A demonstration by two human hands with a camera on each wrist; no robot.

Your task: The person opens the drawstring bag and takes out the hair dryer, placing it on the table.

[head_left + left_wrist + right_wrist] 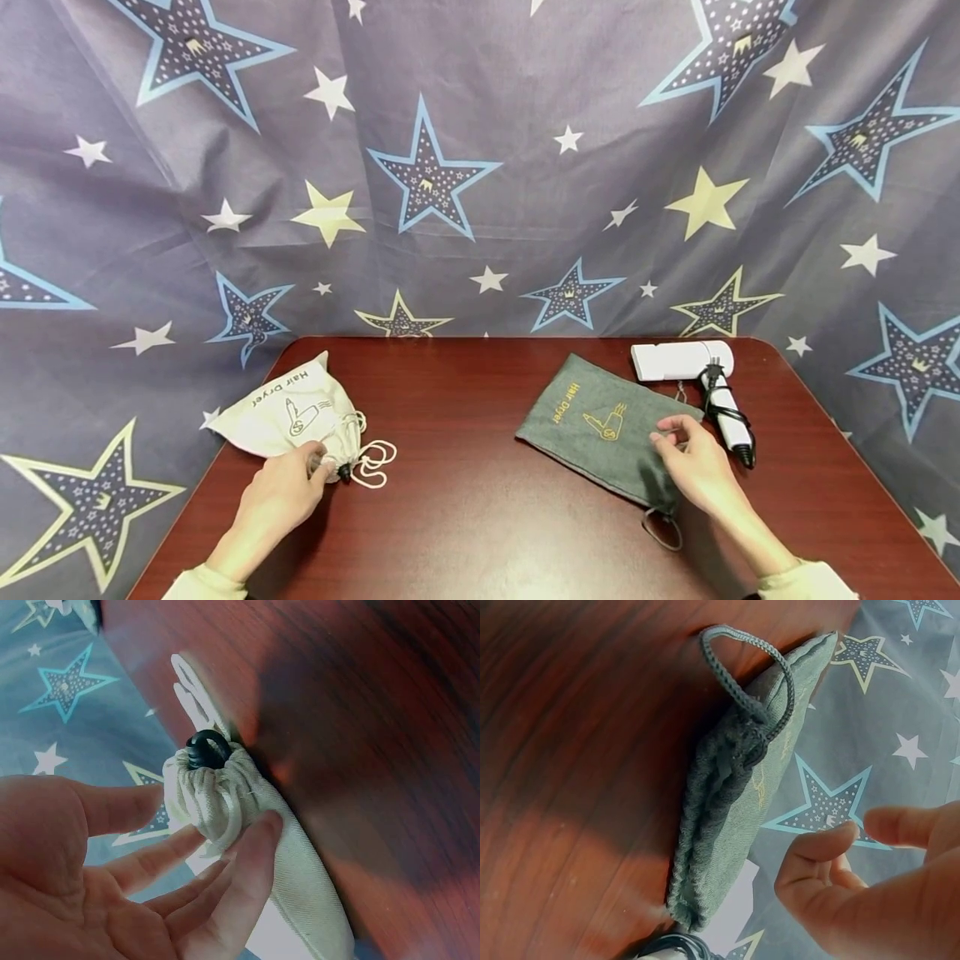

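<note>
A cream drawstring pouch printed "Hair Dryer" lies at the left of the table, its neck gathered and its pale cord loops spread out beside it. A black looped piece pokes from the gathered neck. My left hand is at that neck, thumb and fingers spread loosely around it. Toward the right lies a grey drawstring pouch with yellow "Hair Dryer" print, looking flat. Over its right end hovers my right hand, fingers loosely bent and apart from the cloth, holding nothing.
Behind the grey pouch sits a white hair dryer, its black cord wound round the handle. The reddish-brown table ends at a star-patterned cloth hanging behind and at the sides.
</note>
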